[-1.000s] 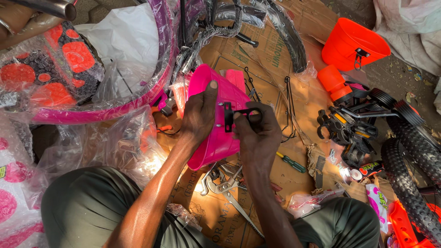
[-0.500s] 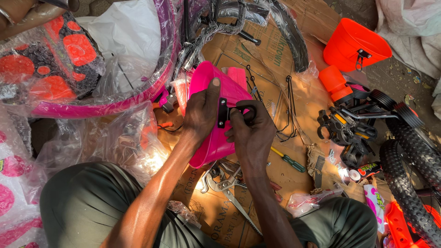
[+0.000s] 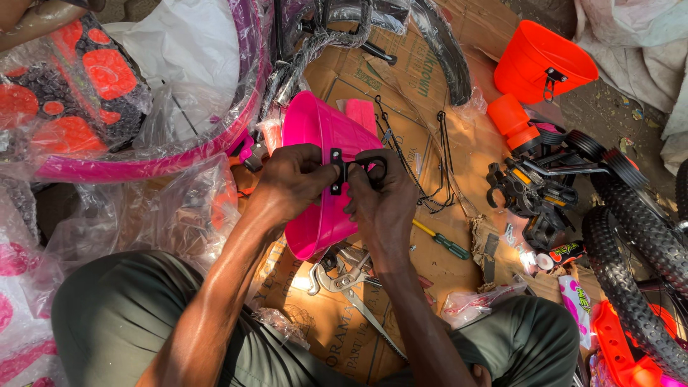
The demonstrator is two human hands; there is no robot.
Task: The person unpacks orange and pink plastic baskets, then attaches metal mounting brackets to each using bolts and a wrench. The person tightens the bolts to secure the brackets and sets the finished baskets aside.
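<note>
A bright pink plastic basket (image 3: 319,143) lies tilted on flattened cardboard in front of me. My left hand (image 3: 290,179) grips its near wall and presses on a small black metal bracket (image 3: 335,172) fixed to the basket's side. My right hand (image 3: 383,197) pinches the bracket's black loop from the right. Both hands sit close together over the basket's middle. What the fingertips hold under the bracket is hidden.
Pliers (image 3: 344,276) and a green-handled screwdriver (image 3: 441,240) lie on the cardboard (image 3: 401,79) by my knees. A pink wheel rim in plastic wrap (image 3: 143,161) is at left. An orange basket (image 3: 541,61), black pedals (image 3: 534,193) and knobbly tyres (image 3: 638,244) are at right.
The basket has turned slightly and my hands have shifted on the black bracket, the right fingers closing around its loop. The view has drifted a little lower.
</note>
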